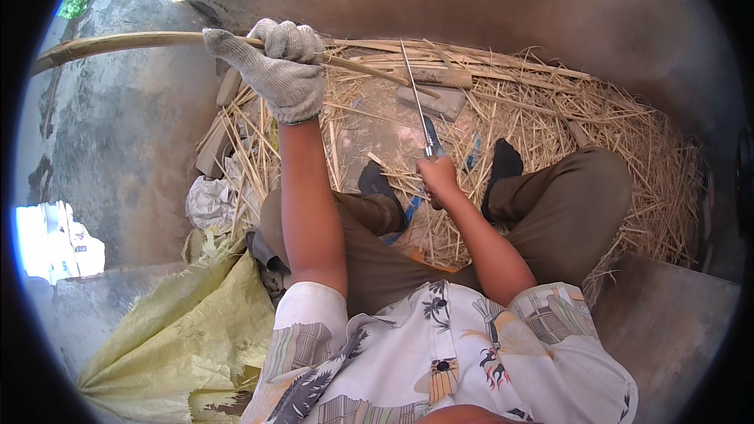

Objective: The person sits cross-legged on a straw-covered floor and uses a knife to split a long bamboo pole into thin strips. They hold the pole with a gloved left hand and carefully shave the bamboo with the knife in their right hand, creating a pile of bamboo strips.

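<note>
My left hand (287, 71), in a grey knitted work glove, is wrapped round a long bamboo strip (133, 43). The strip curves in from the far left, and its thinner end slants past the glove toward the middle. Bare, my right hand (440, 178) grips a long-bladed knife (416, 93) by its dark handle. The narrow blade points away from me, beside the thin end of the strip; whether they touch, I cannot tell. Beyond the blade, a short piece of bamboo (434, 77) lies by a grey block (432, 102).
Bamboo shavings (565, 133) cover the floor around my feet, with long split strips along the brown wall (487, 0). A torn yellow woven sack (188, 322) lies at my left, near a crumpled whitish sheet (210, 202). A blue strap (473, 153) shows between my feet.
</note>
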The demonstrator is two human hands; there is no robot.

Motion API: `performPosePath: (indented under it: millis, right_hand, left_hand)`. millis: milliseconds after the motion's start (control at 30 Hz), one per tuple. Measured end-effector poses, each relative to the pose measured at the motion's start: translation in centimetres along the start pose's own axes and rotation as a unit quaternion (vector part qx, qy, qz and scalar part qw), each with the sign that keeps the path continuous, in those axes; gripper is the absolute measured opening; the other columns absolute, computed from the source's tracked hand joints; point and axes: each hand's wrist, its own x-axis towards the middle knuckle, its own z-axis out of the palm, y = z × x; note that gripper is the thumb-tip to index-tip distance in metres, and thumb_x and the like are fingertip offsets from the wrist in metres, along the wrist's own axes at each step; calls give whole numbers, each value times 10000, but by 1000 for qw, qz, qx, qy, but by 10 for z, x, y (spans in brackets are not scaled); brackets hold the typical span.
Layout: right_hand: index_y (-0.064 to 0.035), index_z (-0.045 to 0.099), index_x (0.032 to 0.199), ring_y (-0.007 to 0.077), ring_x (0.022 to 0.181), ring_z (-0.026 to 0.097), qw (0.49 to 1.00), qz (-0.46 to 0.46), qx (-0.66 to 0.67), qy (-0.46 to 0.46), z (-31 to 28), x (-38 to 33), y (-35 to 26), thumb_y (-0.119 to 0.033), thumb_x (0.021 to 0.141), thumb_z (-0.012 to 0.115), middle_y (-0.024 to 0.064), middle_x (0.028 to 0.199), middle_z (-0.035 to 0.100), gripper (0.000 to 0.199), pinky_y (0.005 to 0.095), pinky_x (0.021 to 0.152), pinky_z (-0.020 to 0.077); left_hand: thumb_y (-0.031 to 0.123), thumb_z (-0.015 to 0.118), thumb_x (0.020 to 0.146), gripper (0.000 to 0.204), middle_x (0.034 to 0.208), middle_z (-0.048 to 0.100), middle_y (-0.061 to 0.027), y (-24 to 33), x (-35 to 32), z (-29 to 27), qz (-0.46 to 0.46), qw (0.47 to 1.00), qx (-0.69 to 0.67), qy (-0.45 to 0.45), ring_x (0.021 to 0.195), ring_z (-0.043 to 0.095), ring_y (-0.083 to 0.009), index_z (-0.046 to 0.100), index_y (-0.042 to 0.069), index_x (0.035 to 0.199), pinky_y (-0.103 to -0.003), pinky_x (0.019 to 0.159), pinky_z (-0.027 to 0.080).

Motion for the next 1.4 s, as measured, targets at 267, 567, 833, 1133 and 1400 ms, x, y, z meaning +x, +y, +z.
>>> performPosePath:
  millis: [267, 567, 833, 1133, 1400]
  right_hand:
    - [4, 531, 624, 209, 459, 520, 989, 92, 85, -78, -1, -20, -29, -150, 772, 647, 78, 532, 514, 243, 381, 478, 396]
    - [16, 483, 633, 156, 511, 445, 959, -270, 30, 84, 4, -33, -25, -144, 810, 650, 75, 526, 500, 291, 352, 526, 384]
    - [-19, 491, 578, 202, 420, 514, 999, -22, -5, 23, 1, 4, 8, -164, 751, 668, 68, 521, 495, 287, 392, 467, 421]
    - [-112, 452, 661, 111, 354, 387, 979, 9, 182, -91, -7, -9, -11, -111, 782, 631, -19, 489, 402, 216, 307, 358, 345]
    - [-91, 514, 651, 102, 373, 403, 967, 6, 235, -101, -4, -16, -34, -110, 793, 640, -16, 501, 440, 191, 303, 391, 358]
  left_hand:
    - [895, 382, 802, 774, 439, 221, 40, -3, 6, -14, 23, 999, -19, 36, 384, 199, -133, 316, 176, 521, -306, 351, 193]
    - [894, 371, 806, 797, 427, 234, 38, -3, 8, -24, 19, 997, -71, 11, 366, 186, -128, 310, 165, 491, -278, 333, 187]
    - [833, 399, 856, 753, 435, 261, 39, -10, 0, -7, 34, 997, -62, -39, 382, 216, -116, 353, 163, 515, -299, 357, 218]
    - [961, 348, 738, 815, 427, 235, 48, 19, 12, -18, 33, 993, -92, -59, 386, 191, -130, 294, 189, 480, -293, 379, 176]
    - [758, 402, 927, 707, 461, 243, 38, 4, 3, -27, 65, 996, -52, -40, 399, 208, -121, 314, 178, 534, -306, 374, 198]
